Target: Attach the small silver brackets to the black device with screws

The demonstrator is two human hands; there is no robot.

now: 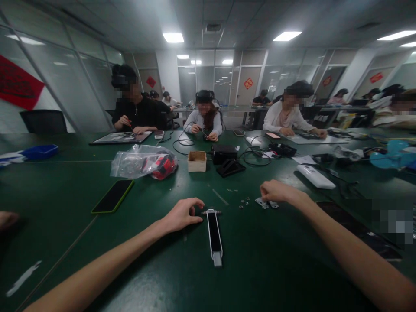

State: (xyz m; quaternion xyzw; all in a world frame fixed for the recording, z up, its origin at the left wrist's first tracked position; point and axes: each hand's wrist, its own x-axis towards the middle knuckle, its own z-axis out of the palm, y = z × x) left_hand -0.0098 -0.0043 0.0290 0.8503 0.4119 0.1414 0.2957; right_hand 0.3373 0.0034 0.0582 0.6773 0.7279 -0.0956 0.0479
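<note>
On the green table lies a narrow device (pixel 214 234) with a black face and white frame, a small metal rod across its far end. My left hand (pixel 185 214) rests just left of that end, thumb and fingers apart, holding nothing. To the right, my right hand (pixel 274 191) is over a little pile of grey metal pieces (pixel 267 203), its fingers bent together and pointing down; whatever is between the fingertips is hidden. Several tiny metal parts (pixel 242 204) lie between the device and the pile.
A phone with a green edge (pixel 113 197) lies at left. Farther back are a plastic bag with red items (pixel 159 164), a small wooden box (pixel 196 161), a black stand (pixel 230 167) and a white case (pixel 315 177). Another person's hand (pixel 7 220) shows at the left edge.
</note>
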